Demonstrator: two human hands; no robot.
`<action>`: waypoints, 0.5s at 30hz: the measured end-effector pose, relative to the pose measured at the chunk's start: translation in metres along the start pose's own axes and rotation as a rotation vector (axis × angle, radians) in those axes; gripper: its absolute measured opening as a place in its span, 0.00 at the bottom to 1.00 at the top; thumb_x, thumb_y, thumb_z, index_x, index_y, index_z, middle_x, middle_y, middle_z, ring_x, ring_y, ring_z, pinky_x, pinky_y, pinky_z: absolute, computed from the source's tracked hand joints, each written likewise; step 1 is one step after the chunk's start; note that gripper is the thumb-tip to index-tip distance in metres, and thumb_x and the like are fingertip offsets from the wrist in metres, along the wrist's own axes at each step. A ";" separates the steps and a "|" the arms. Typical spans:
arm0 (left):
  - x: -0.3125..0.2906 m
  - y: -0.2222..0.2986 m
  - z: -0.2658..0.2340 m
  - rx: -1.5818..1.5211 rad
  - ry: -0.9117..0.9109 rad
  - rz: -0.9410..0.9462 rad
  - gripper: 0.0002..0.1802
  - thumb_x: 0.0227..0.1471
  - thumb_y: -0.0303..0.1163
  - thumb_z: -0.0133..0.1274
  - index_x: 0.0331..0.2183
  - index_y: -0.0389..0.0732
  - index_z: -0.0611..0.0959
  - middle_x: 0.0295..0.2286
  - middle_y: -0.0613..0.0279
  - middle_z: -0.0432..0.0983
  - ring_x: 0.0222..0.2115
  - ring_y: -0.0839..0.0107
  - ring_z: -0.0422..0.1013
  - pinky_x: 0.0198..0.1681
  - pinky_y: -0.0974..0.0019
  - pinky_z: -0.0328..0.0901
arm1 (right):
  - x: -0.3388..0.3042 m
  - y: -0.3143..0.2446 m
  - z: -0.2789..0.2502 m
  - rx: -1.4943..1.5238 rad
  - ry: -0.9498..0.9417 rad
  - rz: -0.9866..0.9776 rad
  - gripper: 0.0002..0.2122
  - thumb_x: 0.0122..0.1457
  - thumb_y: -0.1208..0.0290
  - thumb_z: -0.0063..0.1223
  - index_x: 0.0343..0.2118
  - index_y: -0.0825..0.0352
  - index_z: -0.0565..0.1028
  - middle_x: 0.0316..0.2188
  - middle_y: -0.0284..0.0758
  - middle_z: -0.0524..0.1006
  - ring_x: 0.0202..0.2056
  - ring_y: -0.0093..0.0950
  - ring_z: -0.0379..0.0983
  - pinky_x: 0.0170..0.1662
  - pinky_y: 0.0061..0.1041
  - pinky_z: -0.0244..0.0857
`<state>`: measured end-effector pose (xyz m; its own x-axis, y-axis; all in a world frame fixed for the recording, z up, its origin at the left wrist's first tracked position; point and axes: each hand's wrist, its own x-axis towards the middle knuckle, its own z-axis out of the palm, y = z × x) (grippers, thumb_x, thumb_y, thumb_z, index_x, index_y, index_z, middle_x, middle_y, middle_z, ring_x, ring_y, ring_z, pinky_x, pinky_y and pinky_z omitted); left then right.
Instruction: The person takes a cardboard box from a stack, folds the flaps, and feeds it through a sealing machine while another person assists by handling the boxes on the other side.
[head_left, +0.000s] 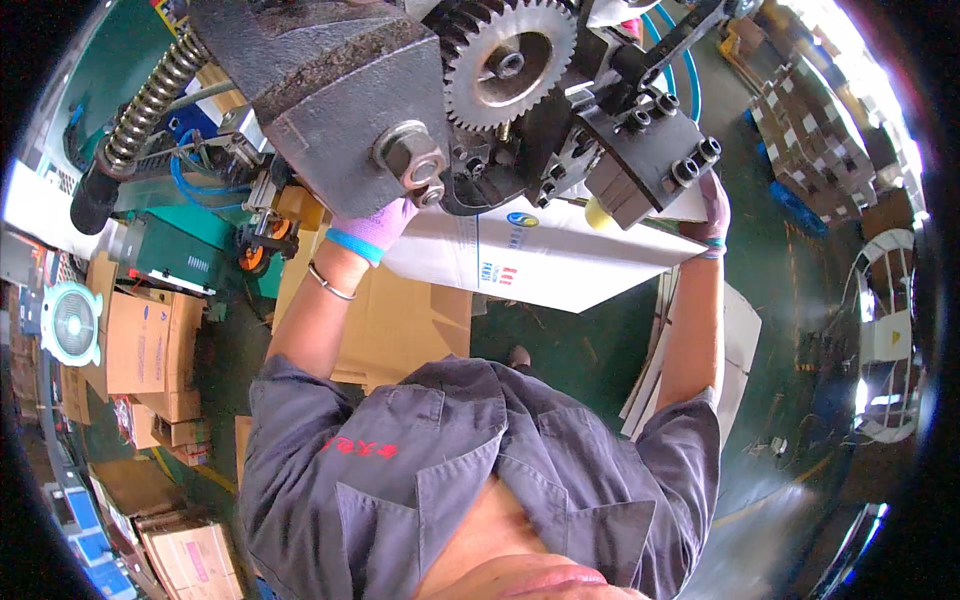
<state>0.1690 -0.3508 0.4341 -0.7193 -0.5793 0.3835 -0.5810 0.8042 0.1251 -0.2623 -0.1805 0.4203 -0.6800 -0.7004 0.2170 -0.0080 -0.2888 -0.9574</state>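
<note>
- One white carton (565,262) is below the machine (335,130), partly hidden by it.
- Left hand (385,226): at the carton's left side, fingers hidden; opening and hold I cannot tell.
- Right hand (716,208): at its right edge; grip also unclear.
- Probably positioning step; next calls for steady alignment.

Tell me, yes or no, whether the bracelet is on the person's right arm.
No, the silvery bracelet is on the left forearm, just behind the gloved left hand.
</note>
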 end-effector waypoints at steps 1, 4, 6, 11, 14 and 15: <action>0.001 -0.001 0.001 0.011 -0.087 -0.017 0.29 0.49 0.42 0.50 0.53 0.43 0.70 0.54 0.52 0.63 0.56 0.53 0.58 0.61 0.52 0.49 | -0.005 -0.003 -0.005 0.030 0.009 0.039 0.18 0.61 0.64 0.42 0.48 0.71 0.71 0.45 0.40 0.74 0.46 0.28 0.71 0.50 0.27 0.63; -0.001 -0.001 0.000 -0.072 -0.012 0.002 0.29 0.48 0.42 0.52 0.52 0.43 0.71 0.54 0.52 0.64 0.56 0.54 0.57 0.62 0.52 0.47 | -0.044 -0.031 0.016 0.336 -0.105 0.205 0.19 0.62 0.61 0.41 0.49 0.71 0.71 0.44 0.41 0.74 0.47 0.29 0.70 0.51 0.28 0.62; 0.006 -0.008 0.012 -0.019 0.163 0.139 0.26 0.47 0.43 0.54 0.49 0.47 0.74 0.49 0.55 0.69 0.50 0.55 0.64 0.55 0.54 0.57 | -0.057 -0.016 0.005 0.269 -0.040 0.134 0.15 0.59 0.71 0.44 0.47 0.72 0.72 0.44 0.43 0.75 0.46 0.36 0.72 0.50 0.31 0.63; 0.010 -0.021 0.040 -0.124 0.192 0.150 0.24 0.49 0.44 0.54 0.49 0.50 0.74 0.48 0.57 0.70 0.49 0.57 0.66 0.53 0.56 0.60 | -0.054 0.004 -0.009 -0.691 -0.128 -0.672 0.17 0.50 0.81 0.46 0.45 0.69 0.73 0.44 0.48 0.74 0.44 0.40 0.73 0.48 0.31 0.66; 0.011 -0.018 0.034 -0.055 0.239 0.183 0.21 0.50 0.42 0.53 0.47 0.48 0.74 0.46 0.57 0.71 0.48 0.58 0.66 0.53 0.58 0.60 | -0.053 0.003 0.001 -0.481 -0.100 -0.465 0.14 0.56 0.75 0.43 0.44 0.73 0.74 0.41 0.43 0.76 0.41 0.32 0.74 0.47 0.29 0.66; 0.008 -0.015 0.026 -0.137 0.034 0.112 0.24 0.51 0.38 0.50 0.50 0.42 0.73 0.52 0.51 0.66 0.54 0.52 0.59 0.60 0.51 0.49 | -0.053 0.001 0.001 -0.619 -0.090 -0.534 0.14 0.57 0.74 0.44 0.44 0.73 0.74 0.40 0.42 0.76 0.41 0.31 0.74 0.46 0.28 0.66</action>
<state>0.1623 -0.3707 0.4119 -0.7618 -0.4822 0.4326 -0.4390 0.8753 0.2027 -0.2255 -0.1449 0.4082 -0.4090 -0.6281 0.6620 -0.7342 -0.2043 -0.6475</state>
